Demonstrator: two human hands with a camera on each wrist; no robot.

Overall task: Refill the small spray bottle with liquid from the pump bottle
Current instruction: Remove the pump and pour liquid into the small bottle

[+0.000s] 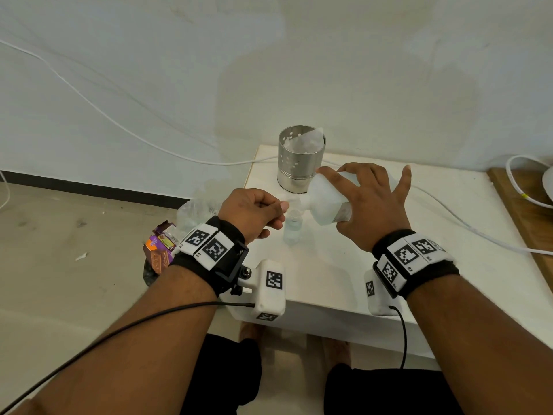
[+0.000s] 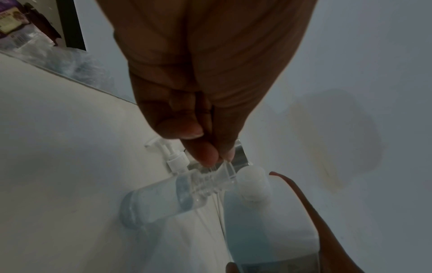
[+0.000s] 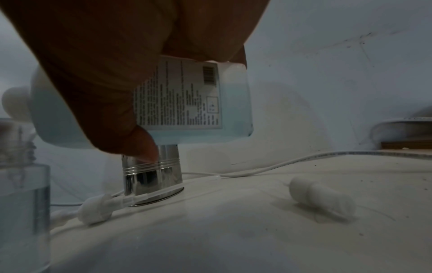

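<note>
Right hand grips tilted pump bottle, mouth over small spray bottle upright on table, left hand pinches what looks like a clear funnel at its neck, pump head beside metal cup.

Soft, even indoor light; the wrist views are dim.
Head view is sharp, bending at its edges; pale shadows lie on the bench; both wrist views are murky, grainy and blurred up close.

White table, steel holder

A perforated steel cup stands on the white table; snack wrappers beside.
</note>
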